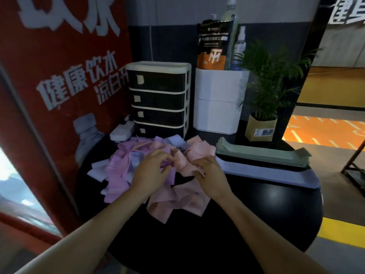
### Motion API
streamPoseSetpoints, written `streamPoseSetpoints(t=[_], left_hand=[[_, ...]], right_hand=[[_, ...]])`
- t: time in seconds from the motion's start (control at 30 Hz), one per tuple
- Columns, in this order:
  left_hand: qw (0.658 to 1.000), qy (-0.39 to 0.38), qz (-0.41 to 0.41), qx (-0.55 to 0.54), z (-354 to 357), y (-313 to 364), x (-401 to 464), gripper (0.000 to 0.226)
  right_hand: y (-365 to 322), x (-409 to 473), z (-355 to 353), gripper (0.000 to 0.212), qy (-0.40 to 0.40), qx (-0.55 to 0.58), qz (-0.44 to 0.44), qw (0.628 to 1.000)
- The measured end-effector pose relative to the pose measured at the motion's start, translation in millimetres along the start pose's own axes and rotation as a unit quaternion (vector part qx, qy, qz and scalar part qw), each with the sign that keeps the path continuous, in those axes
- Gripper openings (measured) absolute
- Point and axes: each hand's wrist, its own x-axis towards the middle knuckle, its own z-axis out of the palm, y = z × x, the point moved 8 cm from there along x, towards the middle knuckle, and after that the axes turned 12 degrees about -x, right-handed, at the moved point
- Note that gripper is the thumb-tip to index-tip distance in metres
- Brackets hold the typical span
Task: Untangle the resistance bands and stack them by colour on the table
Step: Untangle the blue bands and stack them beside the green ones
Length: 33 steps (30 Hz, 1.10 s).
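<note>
Working into the tangled bands (158, 175) on the bench (256, 204), left hand (150, 171) and right hand (209, 175) are each pinching soft, light, limp pink folds, best taken near a free end.

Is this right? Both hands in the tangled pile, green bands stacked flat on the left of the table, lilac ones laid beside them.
Not quite: the head view shows the green stack on the right of the table, not the left. The rest holds: left hand and right hand are in the tangled pile, and the lilac bands lie beside the green.
</note>
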Motion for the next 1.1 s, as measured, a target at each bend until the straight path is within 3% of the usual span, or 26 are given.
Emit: streamPoseSetpoints(t=[0.23, 0.33, 0.4, 0.47, 0.57, 0.97, 1.1], left_hand=[[0.998, 0.032, -0.023, 0.04, -64, -38, -30, 0.027], [0.998, 0.036, -0.046, 0.021, -75, -48, -40, 0.02], [0.998, 0.022, -0.059, -0.005, -75, -51, -46, 0.022], [0.997, 0.027, -0.067, -0.026, -77, -54, -51, 0.039], [0.996, 0.041, -0.069, -0.047, -77, -57, -51, 0.026], [0.989, 0.052, -0.041, -0.133, -56, -26, -14, 0.036], [0.985, 0.039, -0.034, -0.165, -45, -18, 1, 0.043]], right_hand=[[-83, 3, 39, 0.04, -0.06, 0.042, -0.072, 0.995], [-103, 3, 57, 0.051, -0.091, 0.044, -0.083, 0.991], [-110, 5, 63, 0.046, -0.089, 0.033, -0.084, 0.992], [-114, 7, 58, 0.031, -0.06, 0.033, -0.091, 0.993], [-117, 11, 38, 0.014, -0.022, 0.057, -0.102, 0.993], [-70, 52, -59, 0.017, 0.109, 0.126, -0.006, 0.986], [-66, 58, -85, 0.019, 0.152, 0.107, -0.012, 0.983]])
